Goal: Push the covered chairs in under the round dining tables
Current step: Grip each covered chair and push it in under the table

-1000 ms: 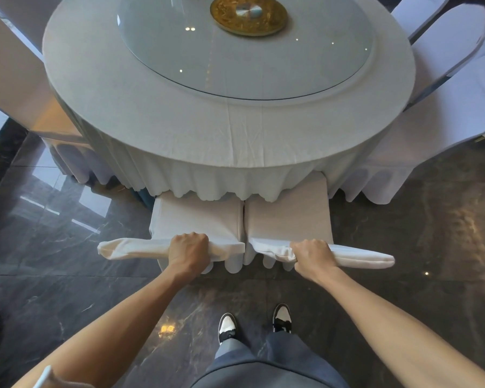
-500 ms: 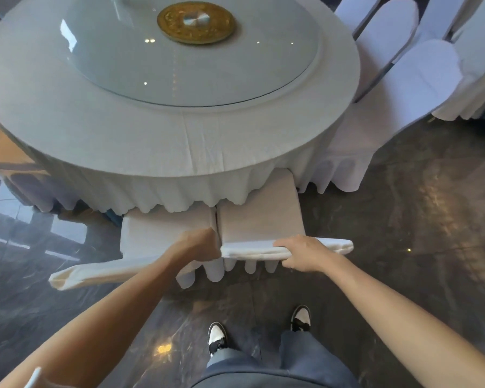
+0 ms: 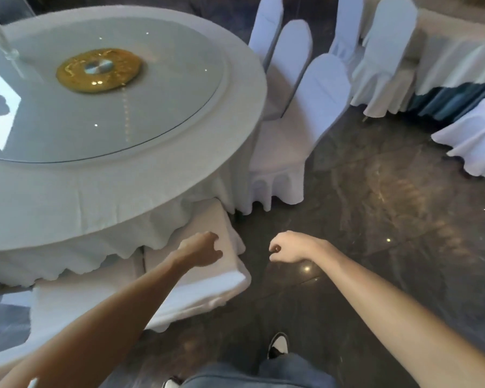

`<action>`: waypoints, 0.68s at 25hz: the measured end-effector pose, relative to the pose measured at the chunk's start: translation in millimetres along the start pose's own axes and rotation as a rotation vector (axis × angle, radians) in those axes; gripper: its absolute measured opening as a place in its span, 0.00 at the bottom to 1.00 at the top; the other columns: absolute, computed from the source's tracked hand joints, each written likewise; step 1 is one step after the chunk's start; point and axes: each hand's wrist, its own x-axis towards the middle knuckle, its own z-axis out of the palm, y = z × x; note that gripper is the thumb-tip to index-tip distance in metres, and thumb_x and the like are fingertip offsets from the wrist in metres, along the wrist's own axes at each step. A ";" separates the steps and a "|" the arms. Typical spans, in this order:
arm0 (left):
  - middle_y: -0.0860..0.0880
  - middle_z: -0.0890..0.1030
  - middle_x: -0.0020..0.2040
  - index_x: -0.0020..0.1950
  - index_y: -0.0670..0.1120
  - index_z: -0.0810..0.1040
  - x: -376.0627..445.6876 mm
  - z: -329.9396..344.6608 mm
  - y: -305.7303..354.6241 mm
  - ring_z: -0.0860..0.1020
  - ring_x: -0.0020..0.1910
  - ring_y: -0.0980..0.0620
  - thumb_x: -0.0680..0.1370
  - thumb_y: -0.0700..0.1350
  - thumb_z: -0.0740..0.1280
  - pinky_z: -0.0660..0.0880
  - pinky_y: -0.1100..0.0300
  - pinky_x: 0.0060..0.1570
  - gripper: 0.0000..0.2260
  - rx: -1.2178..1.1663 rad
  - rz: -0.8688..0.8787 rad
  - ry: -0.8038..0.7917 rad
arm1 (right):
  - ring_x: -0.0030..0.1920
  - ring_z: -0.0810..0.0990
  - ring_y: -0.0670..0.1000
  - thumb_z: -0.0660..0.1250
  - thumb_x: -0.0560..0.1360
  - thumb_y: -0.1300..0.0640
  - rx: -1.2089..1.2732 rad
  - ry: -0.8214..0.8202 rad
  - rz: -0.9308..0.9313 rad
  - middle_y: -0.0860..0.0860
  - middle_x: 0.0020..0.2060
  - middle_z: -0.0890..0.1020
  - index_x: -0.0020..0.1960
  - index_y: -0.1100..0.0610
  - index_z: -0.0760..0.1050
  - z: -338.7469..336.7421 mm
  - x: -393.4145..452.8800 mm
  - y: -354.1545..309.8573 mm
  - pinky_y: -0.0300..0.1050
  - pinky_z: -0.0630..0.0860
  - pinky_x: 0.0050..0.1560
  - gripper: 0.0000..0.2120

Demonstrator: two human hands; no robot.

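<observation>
White-covered chair (image 3: 207, 275) tucked under clothed round surface (image 3: 123, 186). Left hand (image 3: 200, 249) loosely curled above its seat, contact unclear; right hand (image 3: 287, 247) loosely curled over dark floor (image 3: 375, 219), holding nothing.

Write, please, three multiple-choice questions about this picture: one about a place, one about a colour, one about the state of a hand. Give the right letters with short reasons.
1. Where is the gold disc?
A. on the floor
B. at the middle of the glass turntable
C. on a chair seat

2. What colour are the chair covers?
A. white
B. red
C. black

3. What does the right hand hold?
A. a chair back
B. the tablecloth
C. nothing

Answers:
1 B: the disc sits at the centre of the glass.
2 A: every covered chair looks white.
3 C: the hand hangs over the dark floor, fingers loosely curled, touching nothing.
</observation>
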 end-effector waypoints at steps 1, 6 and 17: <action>0.48 0.76 0.68 0.73 0.48 0.70 11.9 -2.4 26.9 0.77 0.62 0.48 0.79 0.51 0.66 0.74 0.60 0.53 0.23 0.005 -0.019 0.022 | 0.43 0.80 0.50 0.64 0.74 0.46 -0.007 0.002 0.013 0.48 0.49 0.82 0.55 0.50 0.79 -14.9 -2.7 26.7 0.48 0.77 0.43 0.13; 0.47 0.80 0.57 0.64 0.48 0.76 81.1 -27.1 129.0 0.80 0.53 0.46 0.77 0.56 0.64 0.79 0.53 0.52 0.19 0.041 -0.058 0.047 | 0.52 0.80 0.53 0.64 0.74 0.46 -0.051 0.010 0.058 0.49 0.56 0.81 0.60 0.50 0.78 -86.8 -0.2 127.6 0.51 0.78 0.53 0.17; 0.47 0.80 0.60 0.68 0.47 0.70 342.2 -122.5 305.0 0.79 0.57 0.46 0.78 0.57 0.62 0.74 0.53 0.50 0.22 -0.059 -0.005 0.174 | 0.66 0.73 0.56 0.61 0.77 0.47 -0.197 0.172 -0.007 0.53 0.69 0.73 0.71 0.50 0.69 -309.9 134.5 323.0 0.53 0.73 0.62 0.23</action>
